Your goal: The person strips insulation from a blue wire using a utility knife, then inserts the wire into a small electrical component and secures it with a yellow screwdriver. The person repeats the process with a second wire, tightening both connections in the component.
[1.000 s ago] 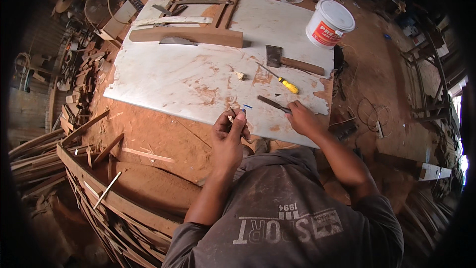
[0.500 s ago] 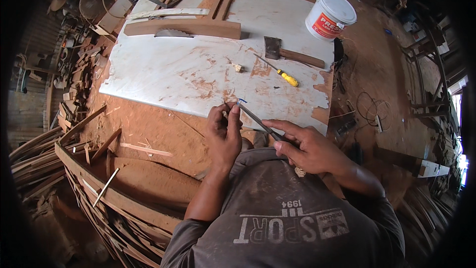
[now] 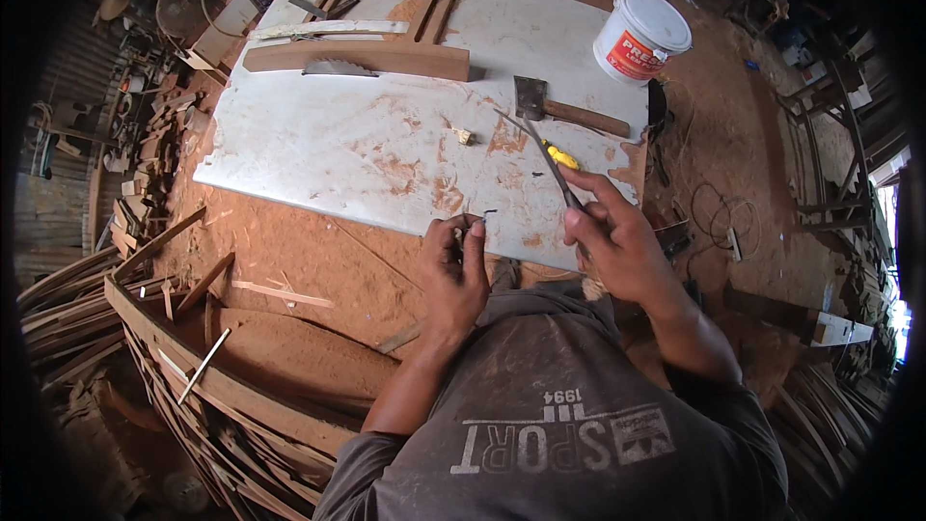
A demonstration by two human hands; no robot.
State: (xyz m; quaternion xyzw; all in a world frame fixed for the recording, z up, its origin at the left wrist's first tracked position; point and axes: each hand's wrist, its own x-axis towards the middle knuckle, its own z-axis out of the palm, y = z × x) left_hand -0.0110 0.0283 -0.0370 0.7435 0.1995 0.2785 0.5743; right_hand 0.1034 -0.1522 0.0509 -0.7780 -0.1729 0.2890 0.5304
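Observation:
My left hand (image 3: 455,265) is closed in a pinch near the table's front edge, with a small dark, bent metal piece (image 3: 490,212) sticking out past the thumb. What the fingers cover of it is hidden. My right hand (image 3: 614,239) is wrapped round a long, narrow grey file (image 3: 552,166), its tip pointing up and away, apart from the small piece. A tan lump shows below the right fist, perhaps the handle's end. Behind the file lies a screwdriver with a yellow handle (image 3: 561,156), partly covered. A small pale chunk (image 3: 465,137) sits left of it.
A hatchet (image 3: 579,116) lies on the white, dusty tabletop (image 3: 318,145) near a lidded white bucket (image 3: 644,34). Toward the back left are a wooden frame (image 3: 357,60) and a toothed saw blade (image 3: 338,68). Wood strips (image 3: 231,415) are stacked at the lower left.
The file has come away from the small piece, moving right and farther from me, its tip now raised. My left hand has shifted slightly right and nearer, still pinching.

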